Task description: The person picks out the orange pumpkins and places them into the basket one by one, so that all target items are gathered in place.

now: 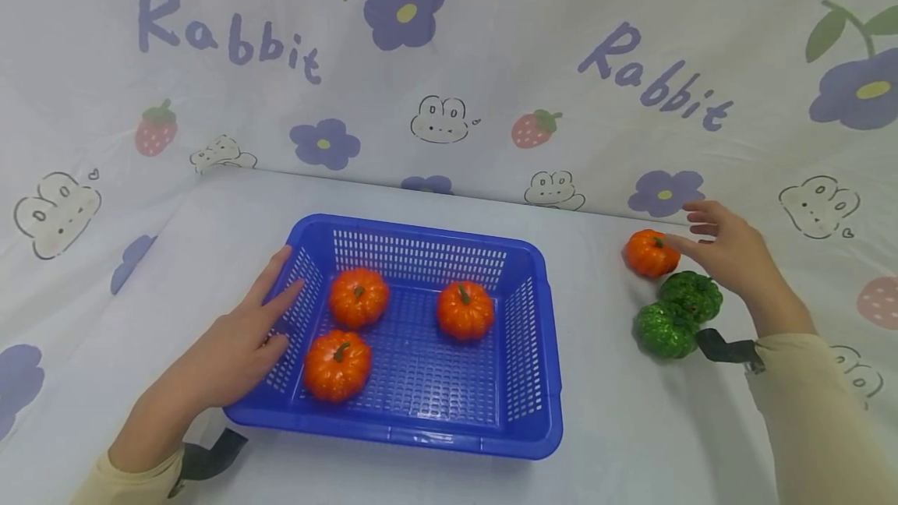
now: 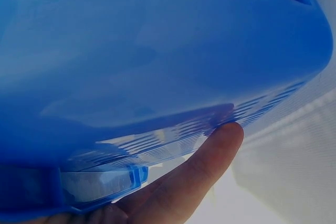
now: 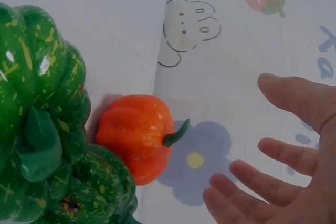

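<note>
At the right of the head view, the right hand (image 1: 730, 252) is spread and holding nothing, its fingertips just at the loose orange pumpkin (image 1: 651, 253) on the desk (image 1: 617, 411); the wrist view shows a gap between palm and pumpkin. Two green pumpkins (image 1: 679, 314) sit right below it, touching or nearly touching it. The left hand (image 1: 242, 341) lies flat with straight fingers against the left wall of the blue basket (image 1: 519, 411), which holds three orange pumpkins (image 1: 358, 296). To pick the loose one cleanly, I judge the fingers should close round its sides from above and the far side, away from the green pair, and lift straight up. The left hand should hold the basket firm.
</note>
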A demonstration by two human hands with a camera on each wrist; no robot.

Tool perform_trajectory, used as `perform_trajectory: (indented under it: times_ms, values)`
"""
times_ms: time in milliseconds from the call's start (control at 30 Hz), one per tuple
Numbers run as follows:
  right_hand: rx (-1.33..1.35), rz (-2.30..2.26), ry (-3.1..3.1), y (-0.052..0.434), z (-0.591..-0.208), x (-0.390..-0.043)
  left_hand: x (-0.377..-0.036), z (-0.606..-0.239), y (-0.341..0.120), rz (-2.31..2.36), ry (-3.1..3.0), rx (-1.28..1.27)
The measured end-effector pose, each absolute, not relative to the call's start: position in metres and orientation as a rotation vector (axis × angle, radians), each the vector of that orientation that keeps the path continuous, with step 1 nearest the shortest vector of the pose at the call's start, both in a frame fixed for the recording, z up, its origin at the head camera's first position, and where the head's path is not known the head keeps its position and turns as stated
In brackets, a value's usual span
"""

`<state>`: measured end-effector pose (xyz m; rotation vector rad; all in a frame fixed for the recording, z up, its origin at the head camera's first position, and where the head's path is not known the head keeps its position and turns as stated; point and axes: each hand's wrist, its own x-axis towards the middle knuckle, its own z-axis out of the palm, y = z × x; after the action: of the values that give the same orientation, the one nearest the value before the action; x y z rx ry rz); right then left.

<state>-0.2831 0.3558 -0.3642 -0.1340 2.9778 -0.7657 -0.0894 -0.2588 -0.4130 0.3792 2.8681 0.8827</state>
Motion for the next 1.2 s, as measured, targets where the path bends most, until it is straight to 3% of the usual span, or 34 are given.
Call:
perform_trajectory:
  times_ms: [1200]
  values:
    - [-0.21, -0.513, 2.853, 0.364, -0.38, -0.304, -0.089, -0.414, -0.259, 0.885, 2.874, 0.389]
